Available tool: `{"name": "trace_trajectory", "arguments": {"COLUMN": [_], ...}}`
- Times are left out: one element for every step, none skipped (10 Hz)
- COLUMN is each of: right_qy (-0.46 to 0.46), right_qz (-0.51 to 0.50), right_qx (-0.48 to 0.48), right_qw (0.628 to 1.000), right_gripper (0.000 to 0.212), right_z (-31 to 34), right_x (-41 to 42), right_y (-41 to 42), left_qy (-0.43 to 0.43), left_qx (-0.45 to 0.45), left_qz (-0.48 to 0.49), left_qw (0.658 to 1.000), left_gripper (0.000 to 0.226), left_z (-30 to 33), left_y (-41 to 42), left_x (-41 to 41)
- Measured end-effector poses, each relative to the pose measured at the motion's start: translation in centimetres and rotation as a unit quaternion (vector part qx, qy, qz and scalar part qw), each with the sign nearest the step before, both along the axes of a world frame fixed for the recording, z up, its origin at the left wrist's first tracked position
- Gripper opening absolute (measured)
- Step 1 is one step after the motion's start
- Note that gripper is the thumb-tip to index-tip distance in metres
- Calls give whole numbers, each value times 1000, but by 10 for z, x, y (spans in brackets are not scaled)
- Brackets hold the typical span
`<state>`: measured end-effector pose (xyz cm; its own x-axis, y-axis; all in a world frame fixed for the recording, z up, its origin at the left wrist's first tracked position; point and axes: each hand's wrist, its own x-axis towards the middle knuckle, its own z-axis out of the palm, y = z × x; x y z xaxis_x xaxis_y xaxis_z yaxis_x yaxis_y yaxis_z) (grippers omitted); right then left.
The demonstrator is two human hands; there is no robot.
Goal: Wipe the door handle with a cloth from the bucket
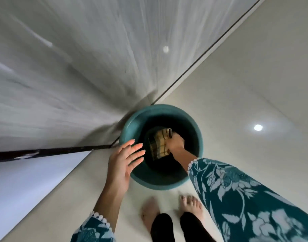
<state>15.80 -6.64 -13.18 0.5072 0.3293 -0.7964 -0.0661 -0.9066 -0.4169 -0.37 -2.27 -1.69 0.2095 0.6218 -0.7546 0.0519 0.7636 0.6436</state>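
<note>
Head view is showing the right hand (175, 143) reaching into the teal bucket (132, 124), fingers closing on the striped cloth (159, 143) lying at its nine o'clock, long axis running twelve-to-six. Left hand (126, 159) is hovering splayed, empty, at the bucket's eight o'clock rim.

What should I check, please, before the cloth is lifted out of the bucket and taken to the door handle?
1. Right hand has a grip on the striped cloth: ok, the fingers close on its edge inside the bucket.
2. Left hand free to help: ok, it is open, held at the bucket's near rim.
3. Teal bucket upright on the floor: ok.
4. Cloth wet or wrung out: cannot tell, the bucket's inside is too dark.
5. Bare feet clear of the bucket: ok, though close to it.
6. Door handle within reach: cannot tell, no handle shows in this view.
</note>
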Motion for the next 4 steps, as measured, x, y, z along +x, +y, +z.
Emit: {"name": "trace_trajectory", "arguments": {"right_qy": [13,62,65,56], "right_qz": [-2,29,28,-20], "right_qx": [-26,-30,-53,-54], "right_qw": [1000,997,996,997], "right_gripper": [35,36,36,36], "right_z": [-47,-56,-37,5], "right_x": [-3,-1,4,5], "right_y": [10,6,-6,-17], "left_qy": [-13,-17,-3,-11], "left_qx": [14,16,13,-13], "left_qz": [-30,-49,-46,-19], "left_qw": [999,999,999,1000], "left_gripper": [23,24,24,23], "left_z": [-25,-22,-3,35], "left_y": [8,10,10,6], "left_x": [0,4,5,2]}}
